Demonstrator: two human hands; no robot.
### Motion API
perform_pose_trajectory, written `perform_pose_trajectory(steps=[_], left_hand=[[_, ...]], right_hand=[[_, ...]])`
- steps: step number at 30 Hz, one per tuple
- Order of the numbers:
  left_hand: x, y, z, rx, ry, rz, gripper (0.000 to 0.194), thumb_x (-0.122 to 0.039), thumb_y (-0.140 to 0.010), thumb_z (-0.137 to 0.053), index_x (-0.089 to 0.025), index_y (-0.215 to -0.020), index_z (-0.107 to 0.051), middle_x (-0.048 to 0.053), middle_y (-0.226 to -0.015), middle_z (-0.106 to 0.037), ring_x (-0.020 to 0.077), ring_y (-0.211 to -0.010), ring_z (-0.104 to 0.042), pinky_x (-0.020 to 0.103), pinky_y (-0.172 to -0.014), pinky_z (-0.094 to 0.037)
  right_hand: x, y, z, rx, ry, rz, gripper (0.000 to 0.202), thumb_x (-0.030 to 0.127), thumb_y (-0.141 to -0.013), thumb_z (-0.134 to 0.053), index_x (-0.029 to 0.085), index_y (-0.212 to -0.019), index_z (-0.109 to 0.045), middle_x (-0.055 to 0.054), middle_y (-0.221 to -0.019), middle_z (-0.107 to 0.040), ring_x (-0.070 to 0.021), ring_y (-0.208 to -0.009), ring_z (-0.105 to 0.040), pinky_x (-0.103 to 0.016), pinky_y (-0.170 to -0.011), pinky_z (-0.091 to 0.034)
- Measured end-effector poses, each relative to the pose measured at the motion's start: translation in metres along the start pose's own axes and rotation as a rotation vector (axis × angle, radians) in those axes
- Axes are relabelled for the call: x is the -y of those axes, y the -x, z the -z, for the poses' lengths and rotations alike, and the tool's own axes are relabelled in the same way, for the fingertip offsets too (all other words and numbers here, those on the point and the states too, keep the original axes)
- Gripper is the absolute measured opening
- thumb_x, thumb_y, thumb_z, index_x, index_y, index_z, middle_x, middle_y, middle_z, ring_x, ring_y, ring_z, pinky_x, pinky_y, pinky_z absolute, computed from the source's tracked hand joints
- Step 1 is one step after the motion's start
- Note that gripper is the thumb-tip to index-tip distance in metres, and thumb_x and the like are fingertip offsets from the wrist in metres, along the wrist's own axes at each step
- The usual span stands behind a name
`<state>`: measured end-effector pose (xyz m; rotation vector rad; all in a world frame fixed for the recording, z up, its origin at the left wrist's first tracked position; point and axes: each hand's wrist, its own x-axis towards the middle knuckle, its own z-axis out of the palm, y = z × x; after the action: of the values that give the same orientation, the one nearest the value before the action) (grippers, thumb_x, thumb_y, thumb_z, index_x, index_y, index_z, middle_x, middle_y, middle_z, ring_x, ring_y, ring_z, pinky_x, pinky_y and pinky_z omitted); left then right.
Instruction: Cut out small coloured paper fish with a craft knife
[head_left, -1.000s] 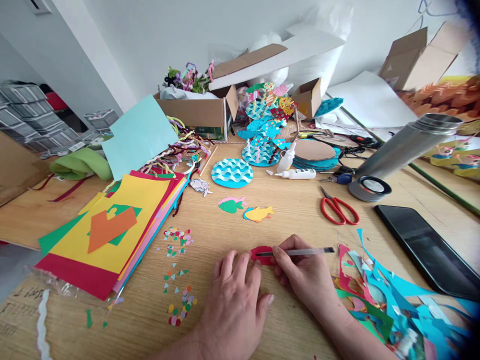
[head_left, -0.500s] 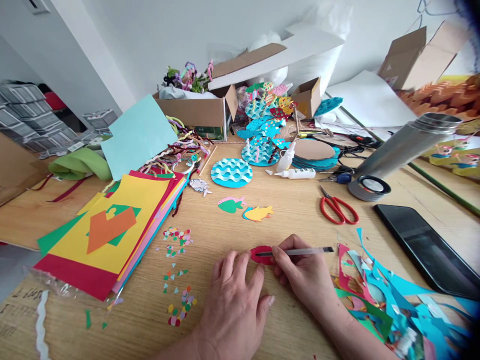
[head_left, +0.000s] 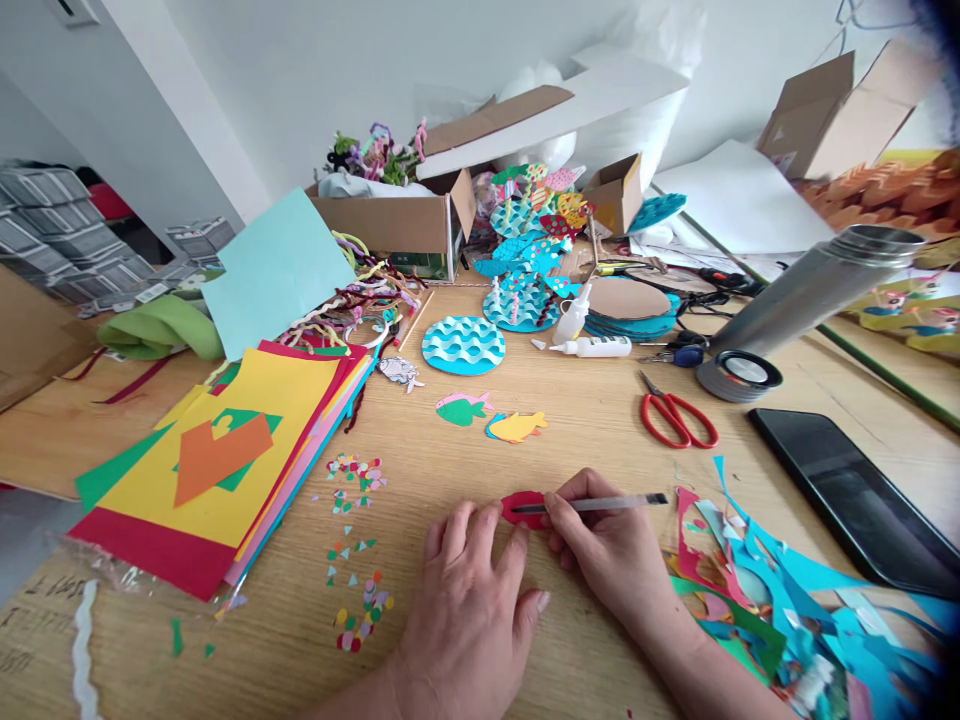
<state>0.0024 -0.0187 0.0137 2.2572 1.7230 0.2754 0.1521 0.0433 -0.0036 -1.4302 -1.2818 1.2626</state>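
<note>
1. Left hand (head_left: 469, 600): lies open and palm-down on the table (head_left: 450, 465), with fingers extended to the left end of the red paper piece (head_left: 525, 498).
2. Right hand (head_left: 600, 540): grips a slim pen-like tool (head_left: 615, 502) between thumb and fingers; holds its tip at the red paper piece (too fine to tell whether touching).
3. Red paper piece: lies flat between both hands, nearer than the yellow fish (head_left: 519, 428) and green fish (head_left: 461, 411).
4. Large cardboard box (head_left: 382, 225): stands open at the back; holds colourful fuzzy shapes (head_left: 382, 155) above pale wrapping (head_left: 367, 187), and hides anything deeper.
5. Small cardboard box (head_left: 616, 195): stands open farther right; conceals its contents.
6. Clear plastic sleeve (head_left: 112, 568): shows beyond the near edge of stacked coloured sheets (head_left: 247, 480).
7. Metal flask (head_left: 814, 295): stands with its mouth uncovered, near a grey-and-black lid (head_left: 739, 375); hides its contents.
8. White nozzle bottle (head_left: 600, 347): lies on its side, just before a second white bottle (head_left: 574, 318).
</note>
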Motion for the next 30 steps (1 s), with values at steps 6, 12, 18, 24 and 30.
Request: perform_pose_trajectory(steps=[6,12,18,24,30], left_hand=[[-0.0003,-0.0003,0.0005,-0.004,-0.006,-0.006,0.043,-0.04,-0.093,-0.055,-0.023,-0.133,-0.056,0.01,-0.135,-0.053,0.0346,-0.123,-0.044,0.056,-0.101,-0.041],[-0.0003,-0.0008,0.0013,0.012,0.005,0.005,0.045,-0.04,-0.093,-0.055,-0.023,-0.134,-0.054,0.009,-0.136,-0.052,0.0346,-0.124,-0.043,0.056,-0.103,-0.04],[0.0001,-0.0018,0.0018,0.017,0.012,0.008,0.045,-0.04,-0.094,-0.054,-0.024,-0.135,-0.053,0.009,-0.137,-0.052,0.0338,-0.125,-0.042,0.056,-0.103,-0.039],[-0.0002,-0.0008,0.0016,0.004,0.009,0.001,0.044,-0.041,-0.093,-0.055,-0.023,-0.134,-0.054,0.009,-0.136,-0.052,0.0342,-0.124,-0.043,0.055,-0.103,-0.04],[0.0005,-0.0001,0.0005,-0.002,0.004,-0.006,0.044,-0.04,-0.093,-0.056,-0.023,-0.133,-0.054,0.009,-0.135,-0.052,0.0337,-0.123,-0.043,0.055,-0.102,-0.04]], right_hand=[[0.0001,0.0,0.0001,0.006,0.0,-0.007,0.03,0.043,-0.077,-0.068,0.023,-0.065,-0.05,0.004,-0.043,-0.055,-0.0112,-0.035,-0.045,-0.021,-0.037,-0.033],[-0.0008,0.0002,0.0004,0.018,-0.023,-0.001,0.028,0.039,-0.077,-0.069,0.022,-0.065,-0.05,0.004,-0.044,-0.055,-0.0104,-0.035,-0.044,-0.02,-0.037,-0.033],[-0.0013,0.0002,0.0007,0.029,-0.032,0.004,0.027,0.036,-0.077,-0.069,0.022,-0.065,-0.05,0.004,-0.044,-0.055,-0.0098,-0.035,-0.045,-0.019,-0.037,-0.033],[-0.0013,0.0005,0.0001,0.029,-0.021,0.01,0.027,0.037,-0.078,-0.068,0.022,-0.065,-0.05,0.004,-0.043,-0.054,-0.0101,-0.035,-0.045,-0.02,-0.037,-0.034],[-0.0053,0.0006,-0.0012,0.02,-0.023,0.051,0.028,0.041,-0.082,-0.064,0.022,-0.066,-0.05,0.004,-0.044,-0.053,-0.0094,-0.036,-0.044,-0.02,-0.037,-0.033]])
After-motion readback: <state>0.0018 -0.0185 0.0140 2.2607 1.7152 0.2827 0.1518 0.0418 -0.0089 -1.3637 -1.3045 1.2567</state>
